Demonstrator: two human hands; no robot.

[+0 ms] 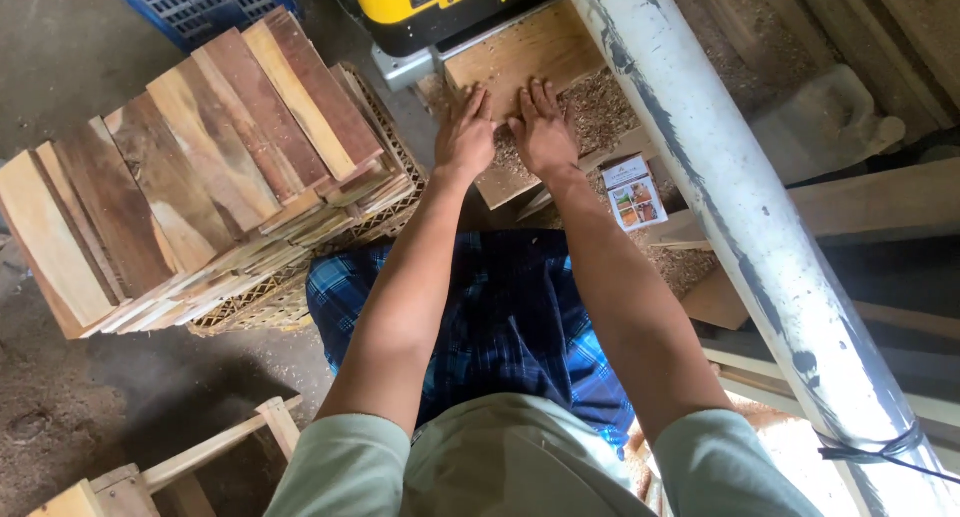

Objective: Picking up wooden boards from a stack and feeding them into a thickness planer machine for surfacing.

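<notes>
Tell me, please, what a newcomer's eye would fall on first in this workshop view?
Probably the two hands, left hand and right hand, pressed flat side by side on a wooden board that runs into a yellow machine at top centre. Next, the stack of brown planks at left, and the pale post slanting down the right.
</notes>
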